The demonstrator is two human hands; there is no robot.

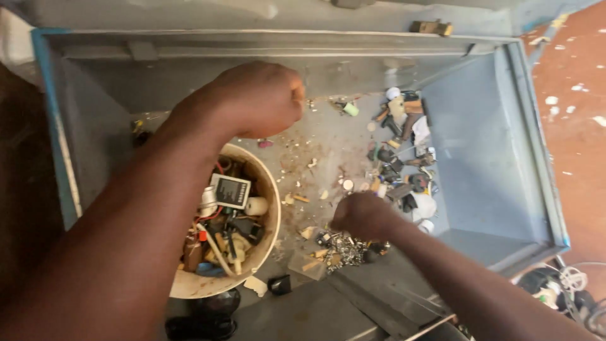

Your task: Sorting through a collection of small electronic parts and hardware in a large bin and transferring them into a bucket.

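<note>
I look down into a grey metal box (486, 139). My left hand (255, 98) hovers over the box floor as a closed fist; whether it holds anything is hidden. My right hand (363, 215) is lower down, fingers curled onto a heap of small metal screws and bits (344, 249) on the box floor. A round cream tub (273, 215) under my left forearm is full of wires, plugs and a flat grey battery (230, 191).
A pile of small electrical parts, plugs and knobs (404, 164) lies along the right side of the box floor. Wood chips and crumbs (303, 164) are scattered in the middle. Reddish floor (574, 95) lies to the right, with cables (568, 284) at the lower right.
</note>
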